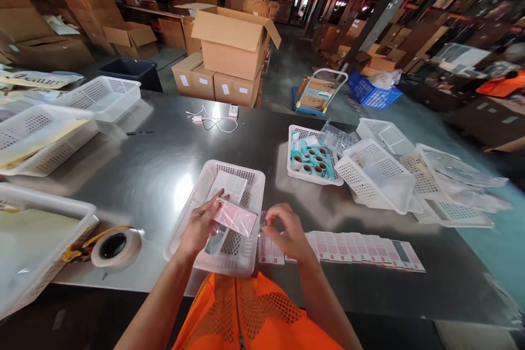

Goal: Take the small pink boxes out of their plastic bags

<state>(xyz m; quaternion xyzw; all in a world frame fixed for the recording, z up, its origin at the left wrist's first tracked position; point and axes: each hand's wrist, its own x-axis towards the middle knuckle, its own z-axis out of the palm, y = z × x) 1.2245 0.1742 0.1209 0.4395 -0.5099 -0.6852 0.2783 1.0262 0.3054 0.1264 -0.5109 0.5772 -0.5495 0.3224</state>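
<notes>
Packet [237, 217] hangs over the basket [257, 188], pinched in the left hand [202, 225]; the right hand [289, 229] curls half-closed near its end, and from afar I can't tell whether it grips anything. Glossy, the packet could slip; a careless sweep could scatter the cards [356, 247].

A film-wrapped pink packet [235, 217] was held by the left hand [204, 222] above a white basket [255, 179], while the right hand [286, 231] was curled just beside the packet's end. Pink cards [356, 249] were laid in an overlapping row on the metal table [168, 147]; teal rolls [319, 158] were contained in a second basket [311, 178].
</notes>
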